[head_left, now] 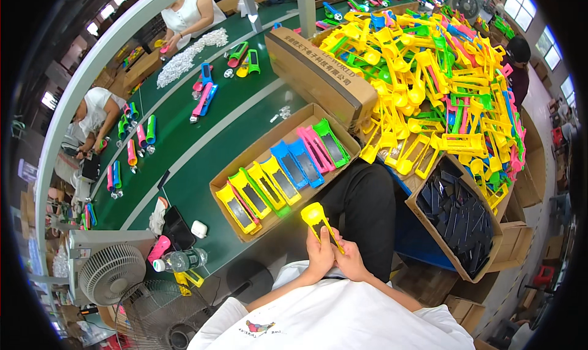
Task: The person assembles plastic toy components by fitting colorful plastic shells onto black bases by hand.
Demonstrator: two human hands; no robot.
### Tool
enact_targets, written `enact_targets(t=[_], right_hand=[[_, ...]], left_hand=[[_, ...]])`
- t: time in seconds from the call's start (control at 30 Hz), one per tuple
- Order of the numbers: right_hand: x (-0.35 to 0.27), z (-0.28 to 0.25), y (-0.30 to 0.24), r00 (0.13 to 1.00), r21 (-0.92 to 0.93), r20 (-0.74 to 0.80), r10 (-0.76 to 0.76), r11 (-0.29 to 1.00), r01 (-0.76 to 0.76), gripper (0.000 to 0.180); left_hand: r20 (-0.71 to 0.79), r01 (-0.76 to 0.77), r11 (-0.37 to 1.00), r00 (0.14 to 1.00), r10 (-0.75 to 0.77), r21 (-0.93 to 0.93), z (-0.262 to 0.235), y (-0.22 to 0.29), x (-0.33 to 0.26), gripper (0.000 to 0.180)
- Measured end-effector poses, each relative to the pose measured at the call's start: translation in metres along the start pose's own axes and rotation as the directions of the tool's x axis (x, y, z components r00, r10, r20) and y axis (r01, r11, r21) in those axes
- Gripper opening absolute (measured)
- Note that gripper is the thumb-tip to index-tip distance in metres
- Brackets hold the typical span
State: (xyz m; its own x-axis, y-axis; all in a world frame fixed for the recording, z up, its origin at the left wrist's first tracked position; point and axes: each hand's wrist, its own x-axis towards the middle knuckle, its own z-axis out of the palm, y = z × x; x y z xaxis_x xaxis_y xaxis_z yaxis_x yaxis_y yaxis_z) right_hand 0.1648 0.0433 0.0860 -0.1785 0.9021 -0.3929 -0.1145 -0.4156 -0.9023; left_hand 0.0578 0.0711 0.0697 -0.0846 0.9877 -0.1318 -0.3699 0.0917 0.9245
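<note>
In front of my lap I hold a yellow plastic casing (pixel 314 214), its rounded end tilted away from me. A dark panel shows within its frame. My left hand (pixel 320 259) is closed on the casing's left side. My right hand (pixel 351 262) grips it from the right, fingers near the lower end. Beyond them, a shallow cardboard tray (pixel 267 237) holds a row of yellow, green, blue and pink casings (pixel 295 161) with dark panels. Close on the right stands a cardboard box (pixel 413 204) filled with flat black panels (pixel 456 212).
A huge heap of coloured casings (pixel 422 86) rises at the right behind a closed carton (pixel 321 68). Casing groups and small clear parts lie on the green conveyor (pixel 184 148). A water bottle (pixel 184 260), a phone (pixel 177 227) and fans (pixel 113 273) are at left. Co-workers (pixel 190 13) sit across.
</note>
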Motion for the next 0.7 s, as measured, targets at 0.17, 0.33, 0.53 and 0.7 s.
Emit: enact_targets(t=[0.17,0.33,0.53,0.7], right_hand=[[0.020,0.008,-0.026,0.993,-0.010,0.111,0.050,0.999,-0.049,0.022],[0.066,0.034,-0.074,0.924,-0.496,0.153,-0.351,0.781,0.380,0.027],[0.140,0.096,-0.084,0.885,-0.886,0.174,-0.432,0.324,0.333,0.030],[0.154,0.120,-0.073,0.862,-0.926,0.171,-0.477,0.221,0.306,0.026]], left_hand=[[-0.039,0.077,0.997,0.996,-0.076,0.017,-0.014,0.024,0.014,0.024],[-0.065,-0.040,0.998,0.997,0.044,0.057,-0.050,0.023,0.011,0.047],[0.060,0.068,0.973,0.995,-0.083,0.219,-0.083,-0.001,-0.018,0.041],[0.140,0.178,0.956,0.967,-0.214,0.233,-0.090,-0.001,-0.028,0.036]])
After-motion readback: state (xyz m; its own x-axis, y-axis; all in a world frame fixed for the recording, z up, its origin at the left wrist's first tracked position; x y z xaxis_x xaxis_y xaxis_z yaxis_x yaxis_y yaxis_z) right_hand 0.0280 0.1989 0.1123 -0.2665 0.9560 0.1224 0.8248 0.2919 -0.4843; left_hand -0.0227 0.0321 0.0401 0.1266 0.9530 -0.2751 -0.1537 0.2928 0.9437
